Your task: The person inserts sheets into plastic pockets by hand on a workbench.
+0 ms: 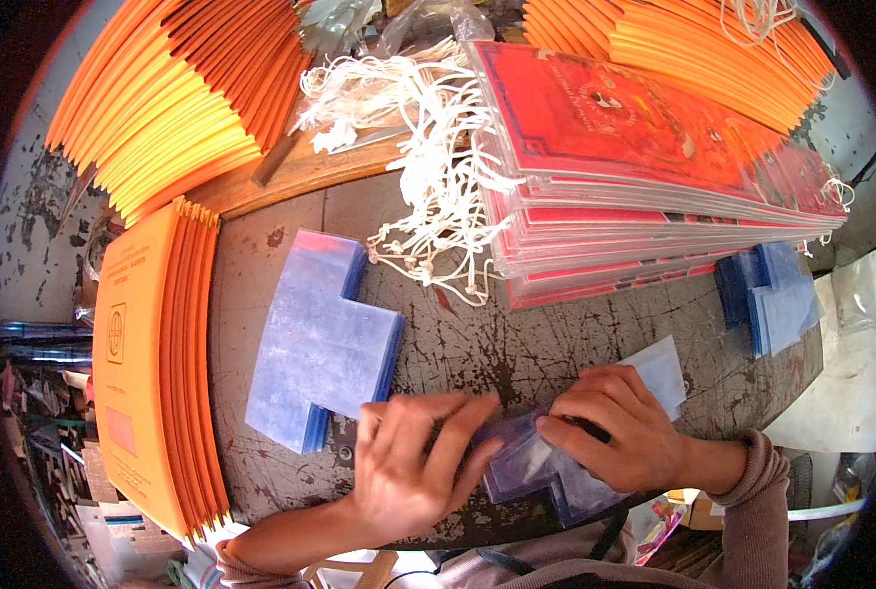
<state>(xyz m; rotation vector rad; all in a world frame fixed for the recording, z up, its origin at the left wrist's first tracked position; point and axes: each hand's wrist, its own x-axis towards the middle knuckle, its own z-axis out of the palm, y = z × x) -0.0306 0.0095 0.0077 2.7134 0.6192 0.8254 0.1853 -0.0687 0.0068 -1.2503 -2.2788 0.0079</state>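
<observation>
Clear plastic sleeves (546,466), cut in a notched shape and tinted faintly blue, are held flat on the worn dark tabletop (517,344) near its front edge, between the two hands. In the head view, the left hand (413,461) is laid palm down with its fingers spread and stretched toward the right, the fingertips pressing on the left edge of the sleeves. The right hand (615,437) is curled over the same sleeves from the right, its fingers bent and pinching the top sheet; a pinkish-brown sleeve cuff (767,481) is seen at its wrist. One white corner of the sleeves sticks out beyond the right hand, toward the far right. Just to the left of the left hand, a thicker stack of blue notched plastic sheets (320,339) lies on the table, apart from the held ones. A smaller pile of blue plastic sheets (772,294) rests at the right side of the table. Behind the hands, a tall stack of red printed cards in clear covers (644,157) is piled, with a tangle of white knotted strings (438,167) hanging from its left end. Fanned stacks of orange folders (158,363) are set along the left edge, and more orange folders (178,98) lie at the far left and far right.
</observation>
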